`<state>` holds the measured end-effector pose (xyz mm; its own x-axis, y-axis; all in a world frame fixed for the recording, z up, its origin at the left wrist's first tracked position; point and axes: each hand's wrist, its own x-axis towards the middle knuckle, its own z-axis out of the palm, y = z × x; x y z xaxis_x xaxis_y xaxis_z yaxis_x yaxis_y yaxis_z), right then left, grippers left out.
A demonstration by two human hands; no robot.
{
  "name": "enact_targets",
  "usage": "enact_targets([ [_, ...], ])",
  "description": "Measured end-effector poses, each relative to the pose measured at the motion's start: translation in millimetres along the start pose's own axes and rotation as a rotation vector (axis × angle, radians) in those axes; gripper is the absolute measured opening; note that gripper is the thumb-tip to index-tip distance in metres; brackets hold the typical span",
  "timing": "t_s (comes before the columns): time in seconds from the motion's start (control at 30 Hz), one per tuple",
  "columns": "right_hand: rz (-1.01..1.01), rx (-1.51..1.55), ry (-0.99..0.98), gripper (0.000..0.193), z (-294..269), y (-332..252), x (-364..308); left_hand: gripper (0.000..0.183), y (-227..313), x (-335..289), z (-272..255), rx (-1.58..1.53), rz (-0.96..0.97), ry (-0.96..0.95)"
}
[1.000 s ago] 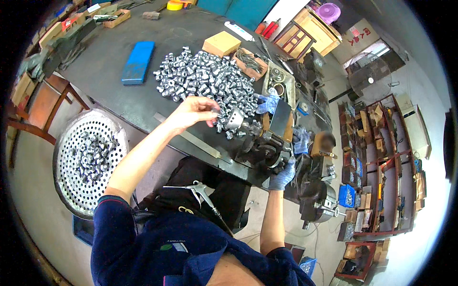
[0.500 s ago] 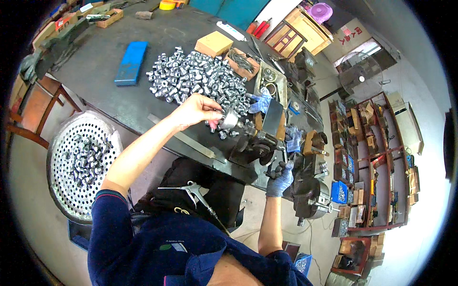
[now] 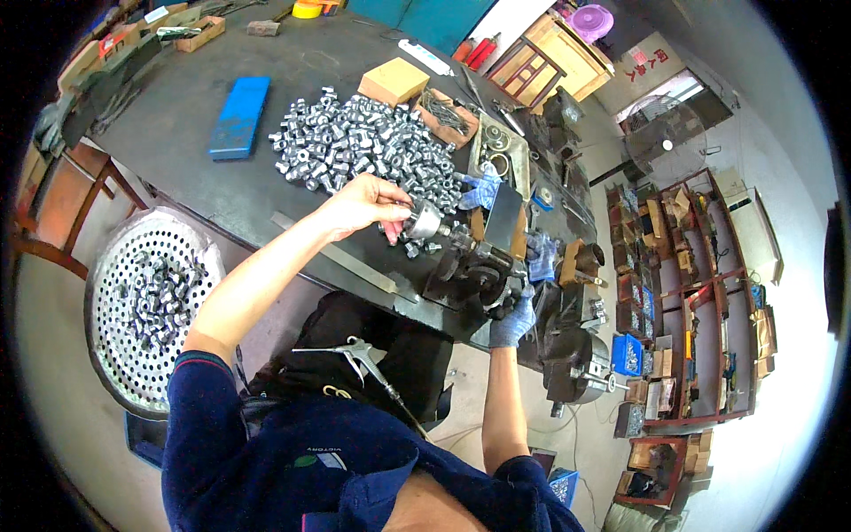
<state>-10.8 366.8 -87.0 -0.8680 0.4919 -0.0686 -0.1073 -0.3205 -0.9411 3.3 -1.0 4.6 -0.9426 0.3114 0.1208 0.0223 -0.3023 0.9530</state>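
Large dark-grey flat desk (image 3: 191, 120). Round silver perforated metal tray (image 3: 113, 306) left of it, fittings piled inside. Heap of silver metal fittings (image 3: 355, 151) on desk, far of hands. Dark metal bench fixture (image 3: 479, 275), desk's near right edge. Hands apart: bare left hand (image 3: 365, 209), fingers bent; right hand (image 3: 514, 321), grey-blue glove, at fixture's near right end; grip partly hidden, can't tell. Silver cylindrical chuck (image 3: 425, 219), fixture's left end, left fingertips at it; can't tell if pinching anything.

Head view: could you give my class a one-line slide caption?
Bare left hand at a metal chuck, gloved right hand at the same machine, beside heaped metal fittings on a dark workbench.
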Motion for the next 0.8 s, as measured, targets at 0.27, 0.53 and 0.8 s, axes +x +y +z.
enact_targets([
  [0.27,-0.039,0.021,-0.182,0.044,22.6,-76.5,-48.1,0.027,-0.6,-2.7,-2.6,0.133,0.087,0.033],
  [0.53,-0.090,0.174,-0.217,0.035,70.6,-85.2,35.2,0.017,-1.6,-5.6,1.6,0.144,0.120,0.112],
  [0.8,-0.180,-0.150,-0.073,0.029,56.8,-8.5,47.6,0.016,-10.4,-4.8,6.2,0.203,0.203,0.171],
])
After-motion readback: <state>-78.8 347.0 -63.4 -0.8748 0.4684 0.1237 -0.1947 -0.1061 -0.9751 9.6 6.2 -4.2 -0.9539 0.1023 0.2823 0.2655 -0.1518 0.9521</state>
